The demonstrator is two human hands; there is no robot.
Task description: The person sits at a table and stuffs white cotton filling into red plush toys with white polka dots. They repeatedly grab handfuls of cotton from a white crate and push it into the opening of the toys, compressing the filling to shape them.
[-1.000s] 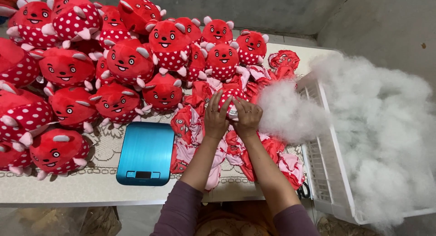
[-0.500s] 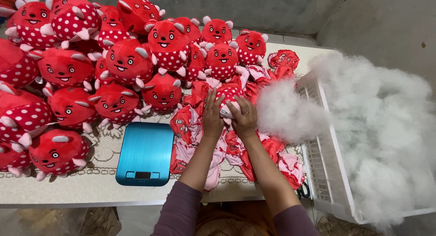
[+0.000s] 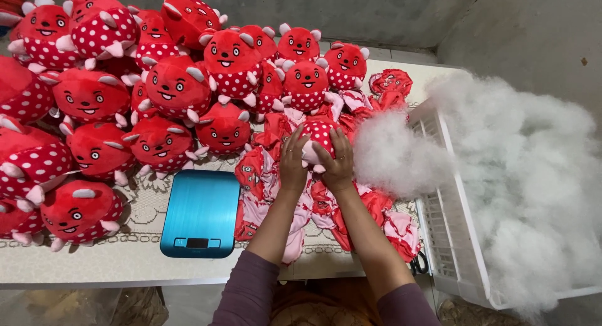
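A: Where does the toy being worked on sit?

B: The red plush toy with white dots lies between the two hands, on top of a heap of flat, unstuffed toy skins at the middle of the counter. The left hand presses against its left side and the right hand against its right side, fingers pointing away from the person.

A: So are the hands closed on it?

B: Both are cupped around it, palms turned inward with the toy held between them; only its dotted top and a pink bit at the bottom show between the palms.

A: What lies beside it?

B: Just to the right of the right hand lies a loose clump of white stuffing, touching the heap of skins. Further right stands a white plastic basket piled with more white stuffing, which spills over its rim.

A: And on the left?

B: A blue kitchen scale lies flat on the counter just beside the heap, near the left forearm. Beyond it and behind, a crowd of finished red plush toys with faces, pink ears and dotted bellies covers the left and far part of the counter, well apart from the hands except the nearest ones just behind the held toy.
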